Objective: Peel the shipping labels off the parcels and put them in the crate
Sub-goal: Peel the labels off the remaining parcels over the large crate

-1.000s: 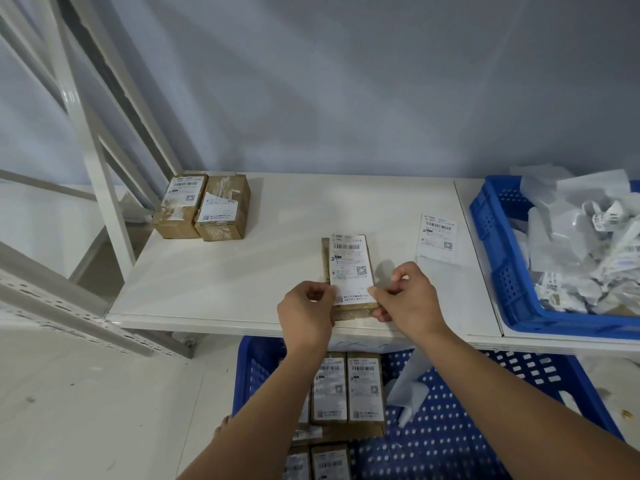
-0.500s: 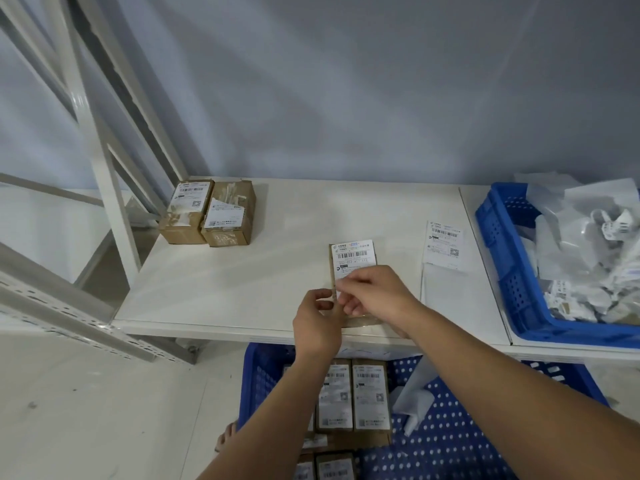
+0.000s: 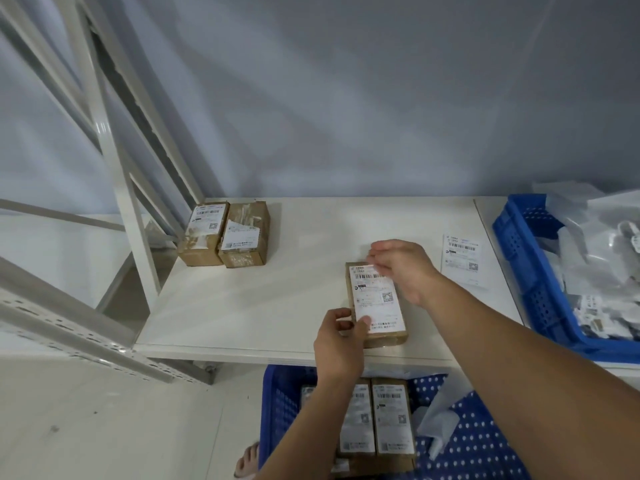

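The parcel (image 3: 384, 339) is lying lengthwise on the desk (image 3: 277, 296) near its front edge, its shipping label (image 3: 377, 299) facing up; the left hand (image 3: 341, 344) is gripping the parcel's corner at 7 o'clock, thumb pressing on the label's near edge; the right hand (image 3: 401, 268) is hovering over the parcel's far end at 1 o'clock, fingers blurred, so I cannot tell whether they are pinching the label; a loose label (image 3: 462, 261) is lying on the desk at 2 o'clock from the parcel; the blue crate (image 3: 519, 258) is sitting at 3 o'clock, holding crumpled white paper.
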